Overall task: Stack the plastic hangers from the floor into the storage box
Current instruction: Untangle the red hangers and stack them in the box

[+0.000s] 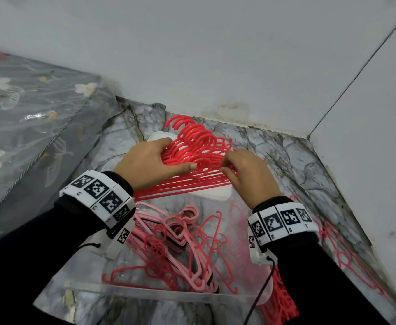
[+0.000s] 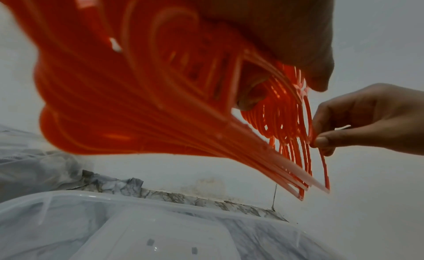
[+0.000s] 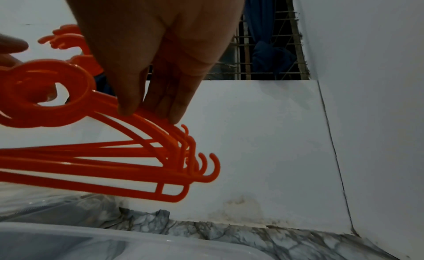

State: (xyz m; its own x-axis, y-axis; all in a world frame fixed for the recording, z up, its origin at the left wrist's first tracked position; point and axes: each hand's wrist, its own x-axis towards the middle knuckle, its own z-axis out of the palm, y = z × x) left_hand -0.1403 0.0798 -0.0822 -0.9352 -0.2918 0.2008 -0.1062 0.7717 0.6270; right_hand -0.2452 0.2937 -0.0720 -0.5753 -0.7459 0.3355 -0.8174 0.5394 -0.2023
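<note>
- At the left, a person's left hand (image 1: 151, 161) is gripping a bundle of red hangers (image 1: 193, 146), fingers curled round its necks.
- In the middle, the bundle is hovering above the far end of the clear storage box (image 1: 145, 290), which is already holding pink and red hangers (image 1: 180, 245).
- At the right, the right hand (image 1: 245, 171) is pinching the bundle's shoulder ends between thumb and fingertips (image 3: 171, 116), seemingly squaring them up.
- More red hangers (image 1: 279, 303) are lying on the floor to the right.
- Judged next: lowering the aligned bundle flat into the box.

Glossy plastic hangers (image 1: 199, 156) over clear box (image 1: 145, 290) (marbled floor (image 1: 274, 146)).
</note>
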